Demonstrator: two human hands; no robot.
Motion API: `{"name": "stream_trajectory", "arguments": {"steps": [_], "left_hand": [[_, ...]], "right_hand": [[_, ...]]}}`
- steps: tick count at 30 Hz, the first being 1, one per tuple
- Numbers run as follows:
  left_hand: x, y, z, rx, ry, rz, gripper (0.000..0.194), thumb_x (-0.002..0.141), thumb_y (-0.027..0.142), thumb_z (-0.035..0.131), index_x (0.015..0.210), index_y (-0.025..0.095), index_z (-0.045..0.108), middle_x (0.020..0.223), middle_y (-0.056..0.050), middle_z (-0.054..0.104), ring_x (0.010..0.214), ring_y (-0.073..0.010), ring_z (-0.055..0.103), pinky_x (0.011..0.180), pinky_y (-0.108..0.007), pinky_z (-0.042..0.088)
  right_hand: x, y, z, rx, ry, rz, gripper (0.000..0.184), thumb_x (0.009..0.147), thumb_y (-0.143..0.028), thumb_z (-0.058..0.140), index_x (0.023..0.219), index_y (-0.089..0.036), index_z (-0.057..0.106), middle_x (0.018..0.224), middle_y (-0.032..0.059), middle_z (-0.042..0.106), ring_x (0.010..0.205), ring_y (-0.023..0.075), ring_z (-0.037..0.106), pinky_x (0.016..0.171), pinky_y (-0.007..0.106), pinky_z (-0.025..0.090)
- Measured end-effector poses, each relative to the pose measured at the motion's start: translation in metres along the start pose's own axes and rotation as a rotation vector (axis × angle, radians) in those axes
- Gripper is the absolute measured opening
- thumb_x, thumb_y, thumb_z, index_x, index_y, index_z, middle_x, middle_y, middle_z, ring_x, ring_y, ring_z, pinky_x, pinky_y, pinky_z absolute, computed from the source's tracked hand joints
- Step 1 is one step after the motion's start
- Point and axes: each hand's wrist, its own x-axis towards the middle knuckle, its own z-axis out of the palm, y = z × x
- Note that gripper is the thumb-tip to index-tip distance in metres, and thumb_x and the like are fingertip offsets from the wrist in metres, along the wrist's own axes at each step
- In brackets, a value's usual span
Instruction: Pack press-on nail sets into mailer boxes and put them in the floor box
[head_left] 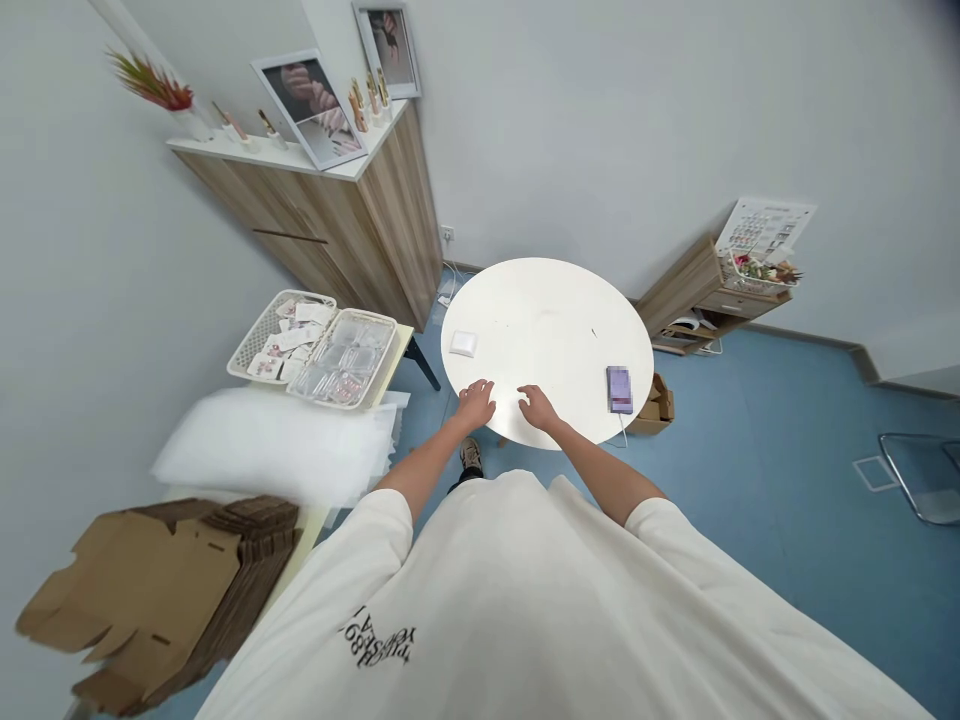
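Note:
My left hand (pixel 475 404) rests at the near edge of a round white table (pixel 551 310), palm down with its fingers apart. To its right, my right hand (pixel 538 408) is over the same edge, fingers loosely stretched and nothing visible in them. A small white rectangular item (pixel 463 344) lies on the table just beyond my left hand. On the table's right side is a phone (pixel 619 389) with a lit purple screen, a cable hanging below it. A short dark mark or thin object (pixel 594 333) shows near the right of the tabletop; its kind is too small to tell.
On the left, a side table holds two white baskets (pixel 312 350) of cards and small packets, white foam sheets (pixel 277 440) and flattened cardboard boxes (pixel 165 590). Behind are a wooden cabinet (pixel 352 230) and a low shelf (pixel 697 300). An open cardboard box (pixel 655 408) stands on the floor.

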Motion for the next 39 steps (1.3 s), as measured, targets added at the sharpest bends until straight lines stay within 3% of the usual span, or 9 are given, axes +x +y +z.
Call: {"name": "stream_trajectory", "arguments": {"steps": [4, 8, 12, 16, 19, 24, 32, 35, 39], "left_hand": [[-0.046, 0.013, 0.021, 0.000, -0.016, -0.026, 0.054, 0.100, 0.034, 0.039, 0.153, 0.021, 0.038, 0.159, -0.015, 0.039, 0.145, -0.0331, 0.038, 0.115, -0.050, 0.032], [-0.085, 0.012, 0.029, 0.004, -0.010, -0.062, 0.053, 0.102, 0.036, 0.038, 0.153, 0.024, 0.037, 0.159, -0.014, 0.038, 0.146, -0.0324, 0.037, 0.116, -0.051, 0.031], [-0.116, 0.003, 0.026, 0.001, 0.025, -0.108, 0.053, 0.102, 0.037, 0.037, 0.153, 0.024, 0.037, 0.160, -0.014, 0.037, 0.146, -0.0321, 0.037, 0.115, -0.051, 0.032], [-0.152, -0.015, 0.021, -0.015, 0.084, -0.204, 0.054, 0.100, 0.036, 0.039, 0.153, 0.022, 0.037, 0.159, -0.014, 0.038, 0.145, -0.0321, 0.038, 0.114, -0.050, 0.035], [-0.189, -0.038, 0.014, -0.038, 0.148, -0.306, 0.056, 0.098, 0.033, 0.043, 0.152, 0.022, 0.039, 0.158, -0.013, 0.040, 0.143, -0.0319, 0.040, 0.114, -0.049, 0.037], [-0.272, -0.091, -0.004, -0.089, 0.312, -0.447, 0.051, 0.095, 0.029, 0.048, 0.146, 0.023, 0.046, 0.151, -0.011, 0.046, 0.134, -0.0290, 0.049, 0.111, -0.044, 0.042], [-0.406, -0.181, -0.013, -0.129, 0.507, -0.620, 0.042, 0.097, 0.021, 0.044, 0.138, 0.023, 0.051, 0.139, -0.010, 0.053, 0.127, -0.0265, 0.054, 0.109, -0.042, 0.043], [-0.448, -0.215, -0.011, -0.122, 0.535, -0.695, 0.042, 0.098, 0.023, 0.044, 0.140, 0.023, 0.049, 0.138, -0.011, 0.054, 0.129, -0.0275, 0.053, 0.110, -0.043, 0.042], [-0.496, -0.255, -0.008, -0.099, 0.486, -0.793, 0.045, 0.098, 0.029, 0.046, 0.143, 0.022, 0.047, 0.143, -0.013, 0.051, 0.131, -0.0303, 0.052, 0.110, -0.044, 0.041]], "right_hand": [[-0.039, 0.006, 0.016, -0.003, -0.016, -0.024, 0.042, 0.097, -0.022, 0.047, 0.137, -0.016, 0.060, 0.143, 0.0153, 0.054, 0.133, 0.0262, 0.054, 0.114, 0.042, 0.042], [-0.066, 0.003, 0.032, 0.003, -0.052, -0.070, 0.041, 0.098, -0.024, 0.047, 0.136, -0.015, 0.060, 0.142, 0.0154, 0.055, 0.131, 0.0250, 0.055, 0.112, 0.040, 0.044], [-0.076, -0.010, 0.044, 0.034, -0.070, -0.106, 0.041, 0.099, -0.027, 0.047, 0.136, -0.017, 0.060, 0.143, 0.0147, 0.054, 0.126, 0.0253, 0.059, 0.108, 0.038, 0.048], [-0.073, -0.038, 0.068, 0.035, -0.102, -0.179, 0.040, 0.098, -0.026, 0.048, 0.134, -0.020, 0.062, 0.140, 0.0134, 0.056, 0.123, 0.0252, 0.060, 0.107, 0.039, 0.049], [-0.068, -0.075, 0.095, -0.013, -0.166, -0.292, 0.039, 0.096, -0.023, 0.050, 0.133, -0.018, 0.063, 0.136, 0.0139, 0.059, 0.126, 0.0258, 0.058, 0.110, 0.040, 0.045], [-0.067, -0.159, 0.155, -0.059, -0.295, -0.472, 0.041, 0.095, -0.023, 0.050, 0.134, -0.018, 0.062, 0.136, 0.0144, 0.058, 0.124, 0.0250, 0.059, 0.111, 0.042, 0.044], [-0.103, -0.286, 0.261, -0.095, -0.427, -0.714, 0.042, 0.095, -0.021, 0.050, 0.134, -0.019, 0.062, 0.137, 0.0128, 0.058, 0.122, 0.0238, 0.060, 0.110, 0.040, 0.045], [-0.122, -0.332, 0.293, -0.108, -0.450, -0.844, 0.042, 0.094, -0.019, 0.048, 0.134, -0.020, 0.063, 0.137, 0.0124, 0.058, 0.127, 0.0247, 0.057, 0.112, 0.041, 0.044], [-0.146, -0.393, 0.333, -0.126, -0.530, -1.072, 0.046, 0.095, -0.018, 0.048, 0.138, -0.024, 0.061, 0.144, 0.0095, 0.054, 0.132, 0.0245, 0.053, 0.114, 0.040, 0.043]]}}
